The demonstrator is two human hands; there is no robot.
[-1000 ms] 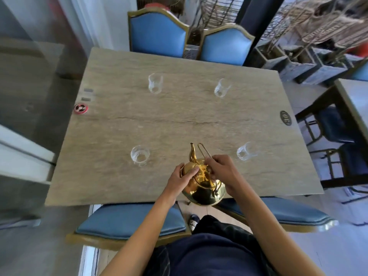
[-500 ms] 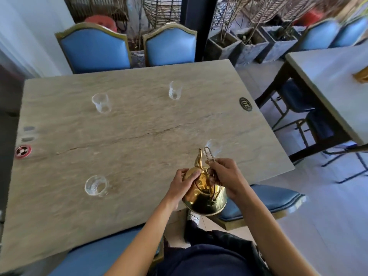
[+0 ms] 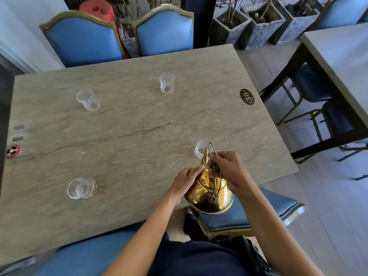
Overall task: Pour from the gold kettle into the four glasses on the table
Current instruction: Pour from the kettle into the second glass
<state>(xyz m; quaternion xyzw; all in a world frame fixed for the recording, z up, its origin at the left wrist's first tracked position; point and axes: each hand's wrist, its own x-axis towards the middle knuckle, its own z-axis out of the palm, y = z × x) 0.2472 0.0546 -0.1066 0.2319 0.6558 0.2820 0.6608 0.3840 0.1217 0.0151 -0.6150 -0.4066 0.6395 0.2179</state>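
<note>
Four glasses stand apart on the worktop [image 3: 127, 124]; the right hand [image 3: 231, 171] grips the handle of the gold kettle [image 3: 209, 193], the left hand [image 3: 184, 181] steadies its body, spout over the near-right glass [image 3: 200, 149], so tipping comes next.

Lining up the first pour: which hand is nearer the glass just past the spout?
Right. The right hand grips the handle just below that glass; the left hand steadies the kettle lower left.

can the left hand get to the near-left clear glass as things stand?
Probably not right away: the left hand is steadying the shiny gold metal kettle. The patterned clear glass stands alone on bare stone tabletop, so the path itself looks free.
</note>
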